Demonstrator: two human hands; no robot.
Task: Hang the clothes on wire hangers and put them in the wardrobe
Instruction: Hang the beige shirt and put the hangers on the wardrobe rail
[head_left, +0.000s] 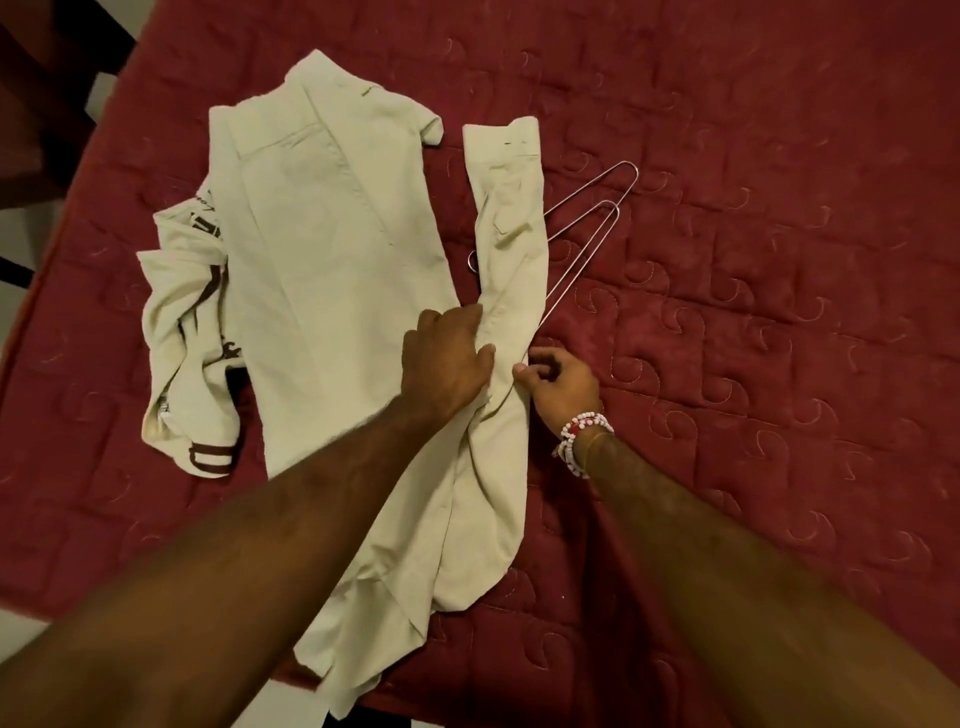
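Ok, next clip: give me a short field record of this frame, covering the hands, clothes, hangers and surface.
surface: red quilt
shirt: cream, lying flat
sleeve: draped over the hangers
hangers: wire, partly under the sleeve
left hand: presses on the shirt beside the sleeve
right hand: pinches hanger wire at the sleeve edge
garment: cream with brown print, crumpled left of the shirt
hung yet: no
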